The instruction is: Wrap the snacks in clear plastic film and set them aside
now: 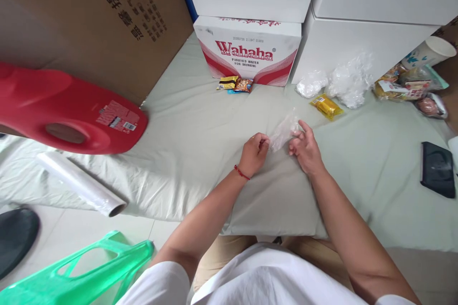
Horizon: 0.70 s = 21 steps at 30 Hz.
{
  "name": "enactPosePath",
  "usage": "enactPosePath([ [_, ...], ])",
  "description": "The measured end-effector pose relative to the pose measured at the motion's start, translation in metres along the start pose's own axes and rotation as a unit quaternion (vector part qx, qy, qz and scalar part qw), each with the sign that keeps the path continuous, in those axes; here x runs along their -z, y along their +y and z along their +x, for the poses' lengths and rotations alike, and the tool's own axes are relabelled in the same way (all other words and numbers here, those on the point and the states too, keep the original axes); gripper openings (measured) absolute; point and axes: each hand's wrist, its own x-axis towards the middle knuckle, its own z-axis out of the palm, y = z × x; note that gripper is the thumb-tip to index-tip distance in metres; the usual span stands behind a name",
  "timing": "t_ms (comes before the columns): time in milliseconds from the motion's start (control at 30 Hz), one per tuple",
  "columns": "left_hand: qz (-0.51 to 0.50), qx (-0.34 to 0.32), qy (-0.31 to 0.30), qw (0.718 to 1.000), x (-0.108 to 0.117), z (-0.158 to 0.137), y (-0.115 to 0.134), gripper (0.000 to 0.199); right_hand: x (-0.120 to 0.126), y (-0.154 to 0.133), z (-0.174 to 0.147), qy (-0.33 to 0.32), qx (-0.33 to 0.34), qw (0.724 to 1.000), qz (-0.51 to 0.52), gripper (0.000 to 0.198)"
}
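A small piece of clear plastic film is stretched between my two hands, just above the pale green cloth. My left hand pinches its left end, fingers closed, with a red bracelet at the wrist. At the film's right edge is my right hand, index finger raised and apart from the other bent fingers; the fingertips are at the film, but a firm grip does not show. Beyond the right hand lies a yellow snack packet. Two crumpled wads of clear plastic, a smaller one and a larger one, rest behind it.
Small wrapped snacks lie before a Wahaha water carton. Snack packets and a paper cup are right, above a black phone-like object. Left are a red jug, a plastic-wrap roll and a green stool.
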Motion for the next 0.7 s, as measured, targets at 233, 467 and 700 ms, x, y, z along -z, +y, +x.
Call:
enactPosePath([
  [233, -0.189, 0.081, 0.036, 0.978, 0.002, 0.004, 0.001, 0.025, -0.003, -0.002, -0.004, -0.007, -0.024, 0.999, -0.046, 0.037],
  [467, -0.411, 0.204, 0.062, 0.886, 0.017, 0.016, 0.004, 0.034, 0.003, -0.016, 0.000, 0.038, -0.078, 0.995, 0.040, 0.048],
  [700, -0.372, 0.205, 0.035, 0.905, 0.016, 0.014, 0.008, 0.053, 0.005, -0.003, -0.005, -0.021, -0.066, 0.997, -0.043, 0.041],
])
